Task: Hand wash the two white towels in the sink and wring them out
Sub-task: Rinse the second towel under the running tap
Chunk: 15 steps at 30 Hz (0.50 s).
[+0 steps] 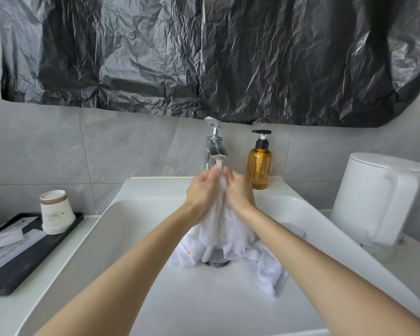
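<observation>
A crinkled black plastic sheet (204,57) hangs over the grey tiled wall (46,146) above the white sink (204,306). A white kettle (374,197) stands at right; on the tabletop (66,258) at left, a black tray (22,270) carries stacked paper cups (56,212). The white towels (228,238) heap over the drain, one bunch lifted into the faucet (215,144) stream near the amber pump bottle (258,166). My left hand (201,190) and right hand (238,190) each have their grip wrapped round that bunch.
</observation>
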{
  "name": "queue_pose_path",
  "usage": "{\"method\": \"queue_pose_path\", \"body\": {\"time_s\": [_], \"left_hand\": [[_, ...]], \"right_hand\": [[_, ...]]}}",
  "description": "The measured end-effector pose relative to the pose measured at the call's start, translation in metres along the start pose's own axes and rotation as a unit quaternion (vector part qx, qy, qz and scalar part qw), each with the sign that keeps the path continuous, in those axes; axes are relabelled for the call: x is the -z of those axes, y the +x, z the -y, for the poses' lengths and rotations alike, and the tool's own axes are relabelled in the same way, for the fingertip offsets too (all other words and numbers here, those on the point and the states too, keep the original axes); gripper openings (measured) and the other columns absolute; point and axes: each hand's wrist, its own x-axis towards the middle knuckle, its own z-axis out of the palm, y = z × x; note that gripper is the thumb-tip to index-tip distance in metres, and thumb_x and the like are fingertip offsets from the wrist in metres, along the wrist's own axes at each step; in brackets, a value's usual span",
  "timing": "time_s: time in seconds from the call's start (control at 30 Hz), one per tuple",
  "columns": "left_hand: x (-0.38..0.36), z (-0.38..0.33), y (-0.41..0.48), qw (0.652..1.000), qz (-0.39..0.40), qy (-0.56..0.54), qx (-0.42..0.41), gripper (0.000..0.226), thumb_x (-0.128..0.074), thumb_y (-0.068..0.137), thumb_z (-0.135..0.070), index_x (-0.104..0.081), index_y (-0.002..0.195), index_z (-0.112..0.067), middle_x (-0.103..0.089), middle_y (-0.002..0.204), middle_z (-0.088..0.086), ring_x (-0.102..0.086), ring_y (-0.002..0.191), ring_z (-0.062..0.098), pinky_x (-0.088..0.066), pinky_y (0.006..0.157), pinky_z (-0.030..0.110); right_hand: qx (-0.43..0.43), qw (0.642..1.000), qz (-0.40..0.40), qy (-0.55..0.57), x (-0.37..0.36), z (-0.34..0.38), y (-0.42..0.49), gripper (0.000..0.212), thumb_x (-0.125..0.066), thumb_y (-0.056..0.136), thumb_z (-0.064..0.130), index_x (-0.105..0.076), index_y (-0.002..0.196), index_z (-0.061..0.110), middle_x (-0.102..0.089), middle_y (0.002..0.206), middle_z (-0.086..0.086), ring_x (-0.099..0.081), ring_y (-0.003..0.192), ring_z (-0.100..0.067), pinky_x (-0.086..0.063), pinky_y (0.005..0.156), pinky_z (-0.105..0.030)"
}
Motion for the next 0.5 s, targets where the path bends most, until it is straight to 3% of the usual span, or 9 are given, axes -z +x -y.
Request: {"method": "queue_pose_path", "body": {"time_s": [0.17,0.23,0.3,0.4,0.5], "left_hand": [[0.019,-0.01,0.003,0.995,0.097,0.016,0.015,0.033,-0.056,0.096,-0.043,-0.068,0.091,-0.014,-0.071,0.078,-0.001,-0.066,0.07,0.013,-0.051,0.06,0.021],[0.029,-0.008,0.005,0.986,0.145,0.077,0.04,0.056,-0.062,0.086,-0.06,-0.068,0.103,-0.006,-0.07,0.089,0.002,-0.065,0.082,0.016,-0.046,0.071,0.025],[0.035,0.0,0.004,0.965,0.209,0.145,0.071,0.075,-0.059,0.075,-0.076,-0.068,0.114,-0.013,-0.072,0.107,-0.002,-0.064,0.102,0.014,-0.043,0.086,0.028],[0.038,0.009,-0.007,0.915,0.309,0.232,0.115,0.069,-0.056,0.069,-0.083,-0.067,0.115,-0.033,-0.069,0.115,-0.013,-0.061,0.112,0.007,-0.041,0.103,0.03],[0.044,0.009,-0.005,0.917,0.3,0.25,0.084,0.047,-0.061,0.081,-0.068,-0.07,0.105,-0.029,-0.072,0.103,-0.012,-0.067,0.099,0.008,-0.048,0.095,0.028]], "right_hand": [[-0.035,0.998,0.025,0.037,0.035,0.004,0.013,0.054,-0.038,0.101,0.047,-0.034,0.056,0.018,-0.032,0.053,0.002,-0.033,0.052,-0.014,-0.025,0.055,-0.031],[-0.037,0.995,0.019,0.089,0.044,0.004,0.018,0.052,-0.042,0.099,0.049,-0.029,0.058,0.021,-0.025,0.054,0.004,-0.027,0.053,-0.013,-0.02,0.057,-0.034],[-0.036,0.989,0.004,0.146,0.049,0.004,0.02,0.046,-0.045,0.098,0.047,-0.034,0.064,0.019,-0.029,0.061,0.0,-0.031,0.06,-0.012,-0.021,0.06,-0.032],[-0.062,0.968,-0.025,0.242,0.057,0.006,0.025,0.039,-0.049,0.097,0.047,-0.044,0.077,0.014,-0.035,0.075,-0.004,-0.035,0.072,-0.017,-0.027,0.063,-0.03],[-0.084,0.955,-0.038,0.282,0.064,0.002,0.028,0.044,-0.052,0.094,0.051,-0.035,0.066,0.023,-0.031,0.068,-0.004,-0.032,0.067,-0.018,-0.027,0.061,-0.029]]}}
